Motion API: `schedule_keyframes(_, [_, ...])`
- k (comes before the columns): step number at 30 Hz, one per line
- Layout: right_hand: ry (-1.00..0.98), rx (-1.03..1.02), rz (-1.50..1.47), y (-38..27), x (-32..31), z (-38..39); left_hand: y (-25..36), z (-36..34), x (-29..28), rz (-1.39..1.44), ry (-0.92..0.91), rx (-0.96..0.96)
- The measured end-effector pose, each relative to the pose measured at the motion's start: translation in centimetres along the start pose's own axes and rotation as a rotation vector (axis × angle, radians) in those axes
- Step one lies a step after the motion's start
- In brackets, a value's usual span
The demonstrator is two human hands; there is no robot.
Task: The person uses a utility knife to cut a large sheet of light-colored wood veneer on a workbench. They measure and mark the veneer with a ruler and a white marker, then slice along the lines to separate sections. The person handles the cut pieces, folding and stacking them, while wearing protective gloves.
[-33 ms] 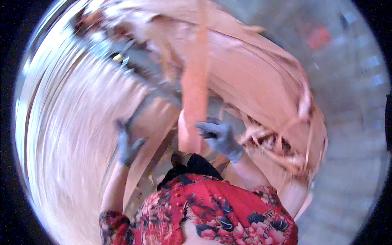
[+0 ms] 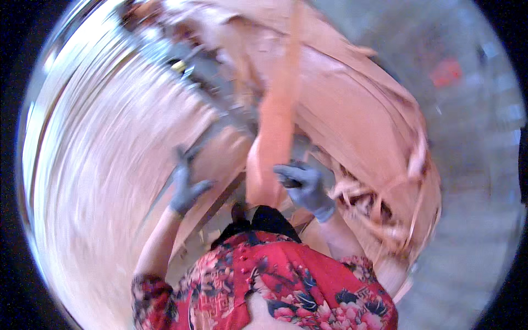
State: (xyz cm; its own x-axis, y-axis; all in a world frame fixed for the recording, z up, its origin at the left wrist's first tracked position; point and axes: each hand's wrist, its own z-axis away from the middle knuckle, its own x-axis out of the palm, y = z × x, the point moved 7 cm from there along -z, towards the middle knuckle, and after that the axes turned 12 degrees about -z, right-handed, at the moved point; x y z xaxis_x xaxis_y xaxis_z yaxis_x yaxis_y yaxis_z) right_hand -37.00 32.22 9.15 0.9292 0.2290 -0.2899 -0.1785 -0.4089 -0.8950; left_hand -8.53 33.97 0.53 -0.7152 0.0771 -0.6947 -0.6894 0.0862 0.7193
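A long orange-brown strip, which looks like thin wood veneer (image 2: pixel 273 132), runs from the far edge down toward my body, bent near its close end. My right hand (image 2: pixel 307 188), in a grey glove, is beside the strip's right edge with its fingers curled and their tips at that edge. Something dark shows inside the curl; whether it is the glove's palm or a held thing is unclear. My left hand (image 2: pixel 190 187), gloved too, has its fingers spread and thumb apart. It is over the near edge of the broad pale stack of sheets (image 2: pixel 104 165) on the left.
A large heap of pinkish-brown sheets (image 2: pixel 352 104) lies at the far right. Torn scraps and curled strips (image 2: pixel 368 203) lie beside my right forearm. Between stack and heap runs a grey gap with a small yellow thing (image 2: pixel 179 66). A blurred red object (image 2: pixel 446 72) is on the grey floor.
The whole view has shifted, so stack, strip and heap appear farther right. Both hands appear slightly farther right too; their finger positions look much the same. Motion blur covers much of both frames.
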Motion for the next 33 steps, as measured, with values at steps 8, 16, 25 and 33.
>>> schedule_keyframes(8, [-0.443,-0.134,-0.007,2.8,-1.6,-7.4,9.4,-5.4,10.1,1.006,-0.052,-0.243])
schedule_keyframes(16, [-0.755,0.567,-0.489,9.4,4.5,-8.9,6.9,-1.9,6.4,1.1,0.548,-0.512])
schedule_keyframes(25, [-0.974,0.777,-0.492,9.7,8.3,-10.6,7.6,1.2,4.4,1.413,0.77,-0.222])
schedule_keyframes(33, [-1.079,0.721,-0.691,4.2,11.4,-7.7,5.6,4.2,3.9,1.309,0.99,-0.449])
